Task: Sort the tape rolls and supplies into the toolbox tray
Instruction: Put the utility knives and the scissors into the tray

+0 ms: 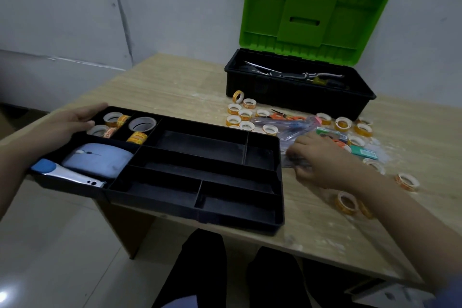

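Left hand [72, 120] rests flat, fingers spread, on the tray [279, 182] rim. Right hand [322, 160] curls into clear packets [295, 130]; actual hold unclear. Lift one item only.

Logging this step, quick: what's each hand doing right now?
Left hand: open, resting on the tray edge.
Right hand: on the table beside the tray; grip cannot be told.
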